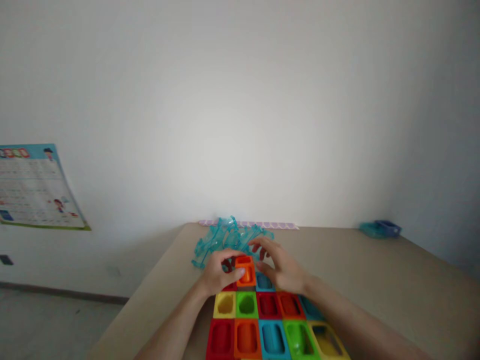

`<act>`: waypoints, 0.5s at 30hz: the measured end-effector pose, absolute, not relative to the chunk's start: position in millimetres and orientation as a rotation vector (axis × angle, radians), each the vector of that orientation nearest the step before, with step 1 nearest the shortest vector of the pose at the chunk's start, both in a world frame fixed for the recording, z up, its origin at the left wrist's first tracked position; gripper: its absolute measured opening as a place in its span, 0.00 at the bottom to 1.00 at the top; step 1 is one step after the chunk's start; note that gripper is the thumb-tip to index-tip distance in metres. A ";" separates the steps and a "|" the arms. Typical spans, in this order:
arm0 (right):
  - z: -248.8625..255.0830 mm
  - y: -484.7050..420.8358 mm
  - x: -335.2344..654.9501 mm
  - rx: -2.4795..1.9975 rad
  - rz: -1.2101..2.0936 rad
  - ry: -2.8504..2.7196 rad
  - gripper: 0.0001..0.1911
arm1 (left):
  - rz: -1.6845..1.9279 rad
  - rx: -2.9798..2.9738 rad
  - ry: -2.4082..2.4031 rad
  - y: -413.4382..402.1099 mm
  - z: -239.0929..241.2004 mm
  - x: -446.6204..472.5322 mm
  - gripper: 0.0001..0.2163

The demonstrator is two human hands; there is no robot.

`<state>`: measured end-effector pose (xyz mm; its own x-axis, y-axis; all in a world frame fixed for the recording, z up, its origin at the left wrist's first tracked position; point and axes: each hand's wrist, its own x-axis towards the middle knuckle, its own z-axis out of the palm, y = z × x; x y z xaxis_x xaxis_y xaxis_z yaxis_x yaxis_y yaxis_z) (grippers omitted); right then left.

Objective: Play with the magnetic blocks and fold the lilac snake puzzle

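My left hand (221, 272) grips an orange plastic block (245, 270) with a hollow window, thumb on its near face and fingers behind its top. The block stands at the far end of an array of hollow coloured blocks. My right hand (279, 265) hovers just right of it, fingers curved and apart, nothing visible between them. Below the right hand is a blue block (265, 281). Nearer me are a yellow block (225, 304), a green block (246, 304) and a red block (268, 305). A red block beside the orange one is partly hidden by my left hand.
A heap of clear teal plastic pieces (225, 237) lies behind my hands. A purple patterned strip (258, 225) runs along the wall. Teal and dark blue containers (388, 228) stand at the table's (375, 280) far right. A poster (37, 190) hangs on the left wall.
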<state>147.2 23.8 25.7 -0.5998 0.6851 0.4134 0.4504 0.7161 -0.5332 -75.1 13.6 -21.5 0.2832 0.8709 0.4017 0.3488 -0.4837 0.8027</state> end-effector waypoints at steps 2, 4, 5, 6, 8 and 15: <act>36.4 32.6 162.6 -1.031 0.541 -2.504 0.21 | 1.258 1.837 1.080 15.2 -23.6 -74.0 0.18; 43.1 41.7 178.4 -1.150 0.666 -2.746 0.19 | 1.412 1.665 1.038 17.4 -24.1 -72.9 0.18; 44.3 45.6 184.8 -1.188 0.704 -2.827 0.17 | 1.485 1.589 1.009 18.3 -23.8 -72.3 0.19; 44.0 48.8 189.6 -1.220 0.731 -2.873 0.15 | 1.539 1.529 0.981 18.7 -23.4 -71.8 0.19; 40.2 52.7 193.4 -1.264 0.760 -2.874 0.12 | 1.554 1.482 0.944 17.9 -22.7 -70.2 0.18; 24.0 50.0 174.3 -1.370 0.714 -2.681 0.05 | 1.293 1.640 0.988 9.7 -23.8 -61.6 0.19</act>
